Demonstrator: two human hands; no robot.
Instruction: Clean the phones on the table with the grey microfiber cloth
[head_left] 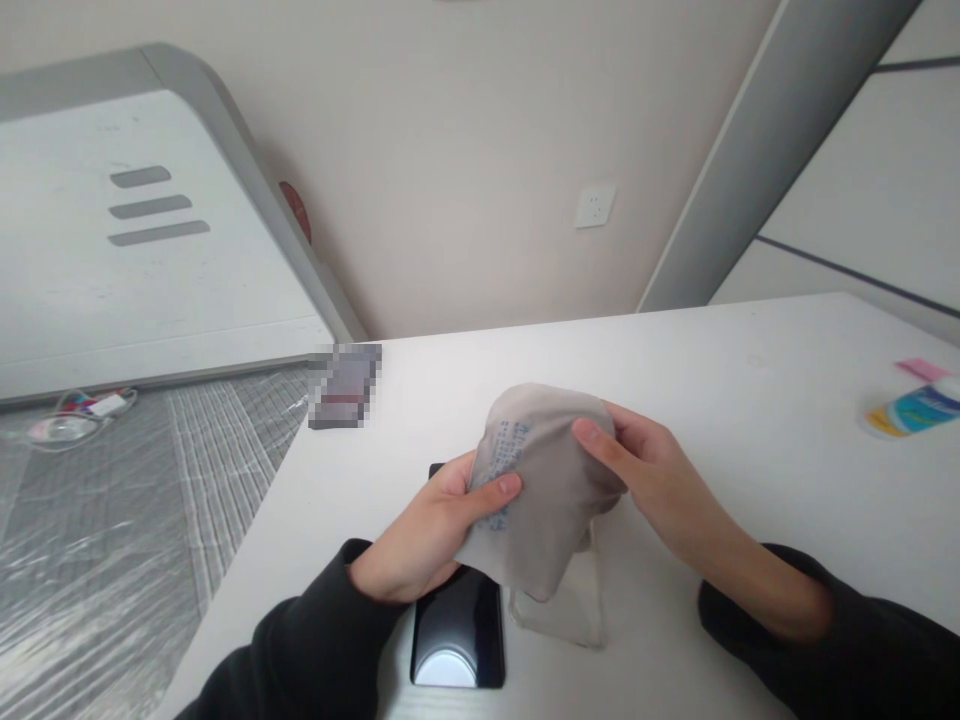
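Observation:
Between my two hands hangs a grey cloth (pixel 551 480) with blue printed characters on its left part. My left hand (pixel 442 520) grips its left side, thumb on top and fingers hidden behind. My right hand (pixel 652 470) pinches the upper right edge between thumb and fingers. Below my left hand a black smartphone (pixel 459 630) lies on the table, its glossy face reflecting a bright round light. A clear phone case (pixel 577 605) lies to the right of the phone, partly hidden under the cloth.
The white table (pixel 705 400) meets the wall. A blue, white and yellow bottle (pixel 915 408) lies at the far right beside a pink item (pixel 922 370). A pixelated object (pixel 345 388) sits at the left table corner. A plastic-covered bed (pixel 150 500) with a white headboard (pixel 150 290) stands left.

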